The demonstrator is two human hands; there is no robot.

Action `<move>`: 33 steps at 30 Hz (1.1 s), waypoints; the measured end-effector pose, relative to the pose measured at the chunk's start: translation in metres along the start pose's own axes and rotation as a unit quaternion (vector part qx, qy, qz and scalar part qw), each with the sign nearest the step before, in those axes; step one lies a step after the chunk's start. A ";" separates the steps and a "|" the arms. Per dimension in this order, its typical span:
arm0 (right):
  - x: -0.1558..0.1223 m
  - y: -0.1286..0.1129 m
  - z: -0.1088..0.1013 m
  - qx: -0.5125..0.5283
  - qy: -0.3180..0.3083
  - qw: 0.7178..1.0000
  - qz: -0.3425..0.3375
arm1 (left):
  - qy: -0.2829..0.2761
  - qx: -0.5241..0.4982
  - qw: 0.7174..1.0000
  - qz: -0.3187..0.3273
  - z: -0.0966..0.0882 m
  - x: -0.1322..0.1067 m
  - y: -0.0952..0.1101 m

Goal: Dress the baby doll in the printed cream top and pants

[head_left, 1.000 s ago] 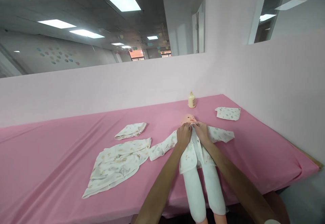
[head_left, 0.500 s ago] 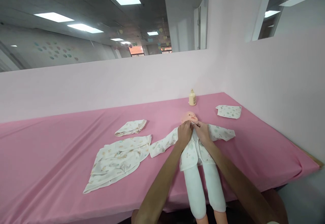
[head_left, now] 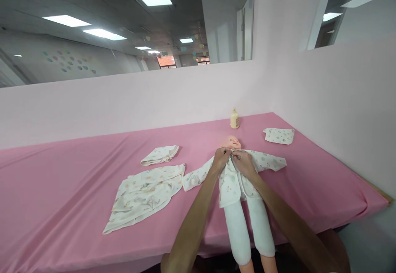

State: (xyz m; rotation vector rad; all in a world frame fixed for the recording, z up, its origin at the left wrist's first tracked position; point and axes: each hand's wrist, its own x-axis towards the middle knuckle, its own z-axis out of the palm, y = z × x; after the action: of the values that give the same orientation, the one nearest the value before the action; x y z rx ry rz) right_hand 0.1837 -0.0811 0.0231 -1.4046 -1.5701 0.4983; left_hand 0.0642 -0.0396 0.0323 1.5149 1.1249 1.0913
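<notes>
A baby doll [head_left: 231, 142] lies on its back on the pink table cover [head_left: 77, 174], head away from me, legs in white pants [head_left: 247, 231] hanging over the front edge. It wears a white printed jacket [head_left: 230, 182] with sleeves spread to both sides. My left hand [head_left: 221, 158] and my right hand [head_left: 243, 161] meet at the jacket's neckline just under the doll's chin. Both pinch the two front edges of the jacket together there.
Left of the doll lie a spread white printed garment [head_left: 145, 194] and a small folded one [head_left: 160, 154]. Another folded cloth [head_left: 279, 136] sits at the far right, a small cream bottle [head_left: 234, 119] by the pink wall. The table's front edge runs below my forearms.
My hands have closed in toward each other at the collar, drawing the jacket fronts together over the doll's chest. The view has shifted slightly.
</notes>
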 end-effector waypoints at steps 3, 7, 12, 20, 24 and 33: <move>-0.003 0.001 0.002 -0.013 0.048 0.999 -0.019 | 0.011 -0.002 1.000 -0.001 0.004 0.001 -0.001; -0.007 0.003 0.005 -0.057 0.070 0.996 -0.023 | 0.000 -0.010 1.000 -0.013 0.005 -0.001 0.001; -0.009 0.003 0.006 -0.107 0.046 0.992 -0.053 | -0.012 0.000 1.000 -0.012 0.004 -0.002 0.005; -0.032 0.004 -0.003 -0.122 0.097 0.988 -0.014 | 0.032 0.257 0.965 0.049 0.002 -0.042 0.022; -0.044 0.001 -0.010 -0.133 0.104 0.986 0.005 | 0.054 0.407 0.911 0.040 0.009 -0.068 0.027; -0.044 -0.003 -0.022 -0.048 0.102 0.993 0.048 | 0.026 0.568 0.820 0.064 0.007 -0.068 0.026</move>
State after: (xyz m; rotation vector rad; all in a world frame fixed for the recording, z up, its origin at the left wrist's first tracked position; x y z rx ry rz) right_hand 0.1966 -0.1289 0.0197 -1.5577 -1.3830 0.3284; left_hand 0.0625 -0.1114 0.0482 2.4853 1.8972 0.4730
